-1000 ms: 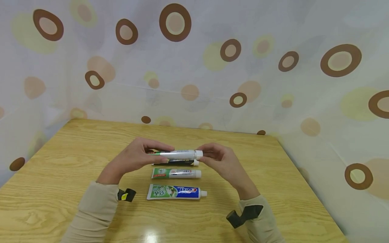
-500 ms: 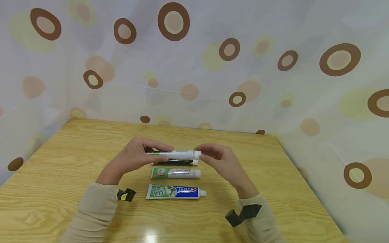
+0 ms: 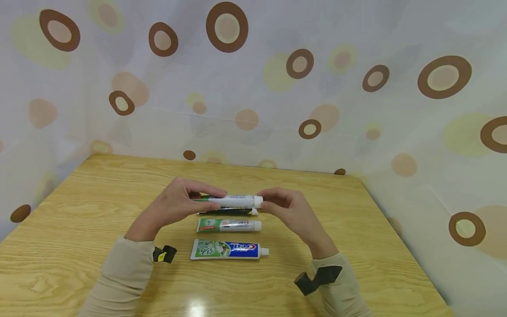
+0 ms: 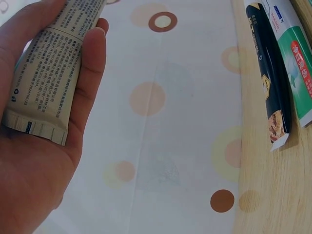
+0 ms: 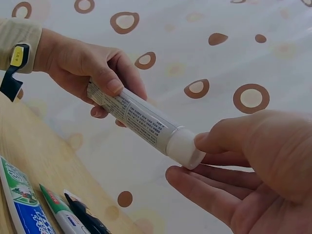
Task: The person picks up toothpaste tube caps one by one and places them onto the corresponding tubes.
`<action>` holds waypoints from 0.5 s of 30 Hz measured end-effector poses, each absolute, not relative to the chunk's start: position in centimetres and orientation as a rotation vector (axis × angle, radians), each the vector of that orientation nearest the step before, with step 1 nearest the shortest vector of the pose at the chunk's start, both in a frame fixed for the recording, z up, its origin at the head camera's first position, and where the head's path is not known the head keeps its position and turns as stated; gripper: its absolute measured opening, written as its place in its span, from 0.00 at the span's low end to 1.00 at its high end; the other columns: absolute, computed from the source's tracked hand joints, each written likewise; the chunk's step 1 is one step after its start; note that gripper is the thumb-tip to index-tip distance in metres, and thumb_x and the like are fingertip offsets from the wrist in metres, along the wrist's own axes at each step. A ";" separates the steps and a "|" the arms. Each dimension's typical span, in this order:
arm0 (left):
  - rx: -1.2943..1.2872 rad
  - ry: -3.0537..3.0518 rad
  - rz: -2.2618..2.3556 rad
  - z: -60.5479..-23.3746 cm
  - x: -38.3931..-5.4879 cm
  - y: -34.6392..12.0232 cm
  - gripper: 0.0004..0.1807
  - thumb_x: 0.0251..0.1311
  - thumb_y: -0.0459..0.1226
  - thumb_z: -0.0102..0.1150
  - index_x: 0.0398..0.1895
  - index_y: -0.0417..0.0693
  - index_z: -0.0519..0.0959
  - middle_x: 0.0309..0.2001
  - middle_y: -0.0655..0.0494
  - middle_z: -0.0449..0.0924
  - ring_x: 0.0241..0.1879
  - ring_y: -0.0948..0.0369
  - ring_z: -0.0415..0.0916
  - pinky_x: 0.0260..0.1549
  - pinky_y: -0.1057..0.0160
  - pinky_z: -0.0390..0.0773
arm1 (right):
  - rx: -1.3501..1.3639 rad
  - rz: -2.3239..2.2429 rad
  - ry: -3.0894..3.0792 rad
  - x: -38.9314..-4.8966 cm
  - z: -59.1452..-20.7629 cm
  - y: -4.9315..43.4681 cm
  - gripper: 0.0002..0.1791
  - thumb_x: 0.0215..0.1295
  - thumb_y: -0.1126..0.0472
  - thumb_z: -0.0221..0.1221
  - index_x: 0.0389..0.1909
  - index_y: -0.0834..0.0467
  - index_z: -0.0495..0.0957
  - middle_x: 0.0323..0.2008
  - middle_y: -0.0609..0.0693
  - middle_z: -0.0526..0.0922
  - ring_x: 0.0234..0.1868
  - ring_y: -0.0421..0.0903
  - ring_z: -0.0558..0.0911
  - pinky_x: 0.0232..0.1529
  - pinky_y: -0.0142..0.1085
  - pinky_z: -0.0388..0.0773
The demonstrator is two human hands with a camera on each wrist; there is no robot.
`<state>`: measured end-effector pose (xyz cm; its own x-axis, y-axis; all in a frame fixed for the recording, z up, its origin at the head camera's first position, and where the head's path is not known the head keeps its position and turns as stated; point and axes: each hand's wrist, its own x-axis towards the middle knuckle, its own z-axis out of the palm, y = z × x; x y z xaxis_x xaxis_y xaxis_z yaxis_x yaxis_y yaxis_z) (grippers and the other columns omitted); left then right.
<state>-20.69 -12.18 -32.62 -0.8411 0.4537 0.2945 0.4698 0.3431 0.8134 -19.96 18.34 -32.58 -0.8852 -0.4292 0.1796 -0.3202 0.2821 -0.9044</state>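
Observation:
My left hand (image 3: 178, 203) grips a silver-and-green toothpaste tube (image 3: 237, 201) by its body, raised above the table and lying level. Its printed back (image 4: 53, 68) and crimped end show in the left wrist view, against the palm. At the other end, my right hand (image 3: 291, 211) pinches the white cap (image 5: 186, 148) with thumb and fingertips. The cap sits on the tube. Partly hidden behind the raised tube is a black toothpaste tube (image 3: 233, 211) on the table. Nearer lie a green-and-silver tube (image 3: 229, 225) and a green-and-blue Crest tube (image 3: 227, 250).
The three tubes lie in parallel on a wooden table (image 3: 99, 198), their white caps pointing right. A pale sheet with brown ring patterns (image 3: 253, 88) stands behind the table and along its sides. Black wrist straps (image 3: 317, 281) sit over beige sleeves.
My right fingertips shift slightly at the cap. The left hand and the tube it holds stay almost in place, and the tubes on the table have not moved.

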 end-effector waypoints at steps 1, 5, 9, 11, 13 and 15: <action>-0.885 -2.558 -1.563 -32.6 -20.7 -12.2 0.13 0.55 0.44 0.73 0.45 0.65 0.88 0.45 0.62 0.88 0.23 0.62 0.72 0.22 0.67 0.75 | -0.706 -1.696 2.410 -20.0 -32.6 18.3 0.16 0.71 0.59 0.60 0.55 0.59 0.80 0.53 0.57 0.83 0.50 0.49 0.85 0.52 0.37 0.82; -0.909 -2.537 -1.595 -32.5 -20.6 -12.0 0.13 0.55 0.43 0.73 0.45 0.63 0.88 0.46 0.60 0.88 0.22 0.63 0.74 0.22 0.67 0.76 | -0.686 -1.694 2.431 -20.0 -32.5 18.3 0.16 0.71 0.58 0.59 0.56 0.59 0.79 0.54 0.55 0.82 0.50 0.48 0.85 0.53 0.36 0.81; -0.919 -2.525 -1.615 -32.5 -20.5 -11.9 0.13 0.55 0.42 0.72 0.45 0.61 0.88 0.46 0.60 0.88 0.23 0.61 0.77 0.23 0.66 0.78 | -0.666 -1.676 2.526 -19.9 -32.4 18.2 0.13 0.69 0.55 0.62 0.52 0.52 0.82 0.52 0.49 0.84 0.52 0.45 0.84 0.52 0.34 0.80; -0.920 -2.524 -1.609 -32.5 -20.5 -11.9 0.13 0.55 0.43 0.72 0.45 0.61 0.88 0.46 0.60 0.88 0.24 0.60 0.78 0.24 0.66 0.79 | -0.672 -1.682 2.537 -19.9 -32.3 18.2 0.12 0.68 0.55 0.62 0.50 0.51 0.83 0.52 0.49 0.84 0.52 0.45 0.84 0.52 0.34 0.81; -0.916 -2.527 -1.596 -32.4 -20.5 -11.9 0.13 0.55 0.43 0.72 0.45 0.62 0.88 0.45 0.60 0.88 0.23 0.59 0.77 0.23 0.66 0.78 | -0.681 -1.682 2.525 -19.8 -32.3 18.3 0.12 0.68 0.56 0.63 0.50 0.51 0.83 0.52 0.50 0.85 0.53 0.45 0.84 0.52 0.35 0.81; -0.914 -2.529 -1.584 -32.4 -20.5 -12.0 0.13 0.56 0.43 0.72 0.45 0.62 0.88 0.44 0.61 0.88 0.23 0.61 0.76 0.23 0.66 0.78 | -0.688 -1.673 2.511 -19.9 -32.3 18.4 0.13 0.68 0.56 0.63 0.52 0.52 0.83 0.52 0.51 0.84 0.52 0.46 0.84 0.51 0.35 0.81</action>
<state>-20.55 -11.96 -32.42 -0.8284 0.4638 0.3141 0.4851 0.3135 0.8164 -19.86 18.39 -32.30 -0.9001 -0.3860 0.2019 -0.3350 0.3170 -0.8873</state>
